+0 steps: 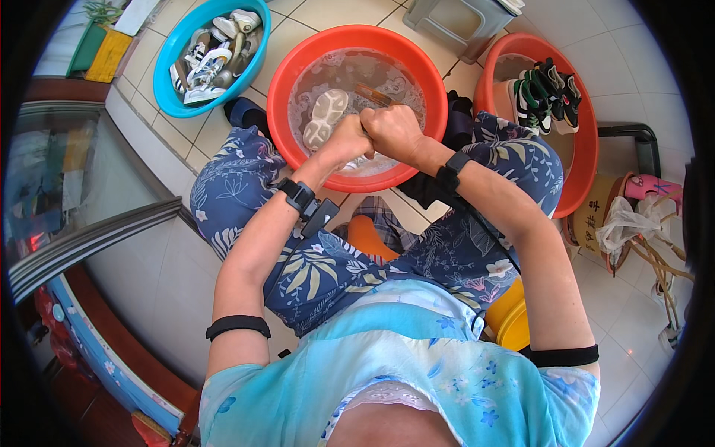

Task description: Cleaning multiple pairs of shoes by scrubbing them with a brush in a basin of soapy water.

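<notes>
Both my hands are closed and pressed together over a red basin (281, 97) of cloudy, sudsy water between my knees. My left hand (350, 141) is a fist beside a shoe with a pale sole (326, 118), which lies sole up in the water. Against its knuckles rests my right hand (395, 132), fingers curled in. Whatever the fists grip is hidden. A brown, wooden-looking strip, perhaps a brush (376, 94), floats just beyond the right hand. Something whitish shows in the water below the hands, too covered to name.
A blue basin (163, 78) full of wet shoes stands at the far left. To the right, another red basin (585, 160) has dark green, black and white shoes (547, 93) at its rim. A grey plastic stool (454, 26) stands behind. A glass-paned door frame (97, 238) is at left.
</notes>
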A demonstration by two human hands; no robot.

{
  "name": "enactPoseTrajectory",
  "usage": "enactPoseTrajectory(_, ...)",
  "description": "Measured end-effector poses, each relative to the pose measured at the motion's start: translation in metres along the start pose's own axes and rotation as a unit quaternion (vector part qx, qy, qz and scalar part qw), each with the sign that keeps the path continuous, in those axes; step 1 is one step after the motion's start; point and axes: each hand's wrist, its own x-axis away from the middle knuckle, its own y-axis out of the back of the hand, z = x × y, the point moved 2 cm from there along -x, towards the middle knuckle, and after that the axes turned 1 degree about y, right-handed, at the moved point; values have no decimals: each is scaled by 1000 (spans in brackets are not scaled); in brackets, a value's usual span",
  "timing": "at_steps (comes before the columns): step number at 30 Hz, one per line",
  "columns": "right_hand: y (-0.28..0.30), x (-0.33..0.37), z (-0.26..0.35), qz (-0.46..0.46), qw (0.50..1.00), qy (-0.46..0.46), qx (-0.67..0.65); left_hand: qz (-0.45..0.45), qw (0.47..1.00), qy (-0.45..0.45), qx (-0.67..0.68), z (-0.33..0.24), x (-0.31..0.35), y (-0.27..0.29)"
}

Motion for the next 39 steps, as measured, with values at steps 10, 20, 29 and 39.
enactPoseTrajectory(10,-4,1,-3,-33,999,18,-4,20,1000,19,12,-3,0,1)
enactPoseTrajectory(20,-2,-6,-7,51,991,-110,-49,-29,997,-60,47,-5,-1,6)
enactPoseTrajectory(29,2,5,-46,117,903,-259,-321,-40,979,-19,198,-19,3,31)
enactPoseTrajectory(39,36,14,-44,77,661,-340,-665,-75,954,-37,287,-14,-1,51)
